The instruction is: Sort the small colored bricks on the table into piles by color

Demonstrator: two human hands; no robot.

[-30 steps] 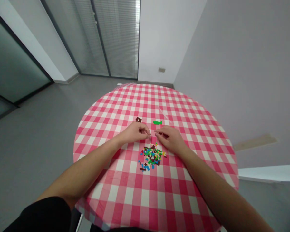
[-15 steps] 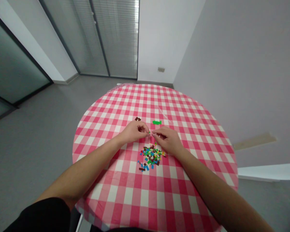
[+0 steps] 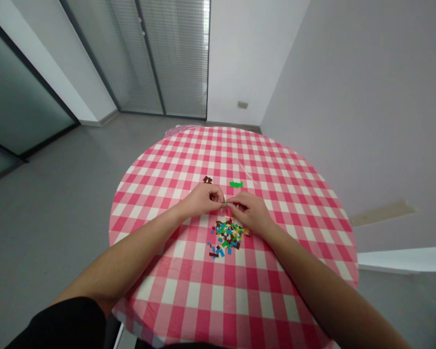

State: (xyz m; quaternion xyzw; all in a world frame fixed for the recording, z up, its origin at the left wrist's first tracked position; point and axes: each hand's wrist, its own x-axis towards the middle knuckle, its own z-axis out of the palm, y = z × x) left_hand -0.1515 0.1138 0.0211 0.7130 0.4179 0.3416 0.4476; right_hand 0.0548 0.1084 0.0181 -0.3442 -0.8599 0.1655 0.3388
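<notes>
Checkered tablecloth (image 3: 276, 271), forearms (image 3: 141, 238) angled inward, left hand (image 3: 202, 199) and right hand (image 3: 253, 211) with fingers (image 3: 237, 198) pinched around green piece (image 3: 225, 203).

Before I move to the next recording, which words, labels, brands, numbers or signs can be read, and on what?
No text can be read; none shows on the checked tablecloth or black sleeve.
The pile of small pieces and the separate green piece are too small to tell.

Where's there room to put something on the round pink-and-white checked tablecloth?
The tablecloth is bare between the heap of small multicoloured bricks and the near edge, and straight beyond the long green piece. It's crowded around the bare left hand, bare right hand and the heap.
</notes>
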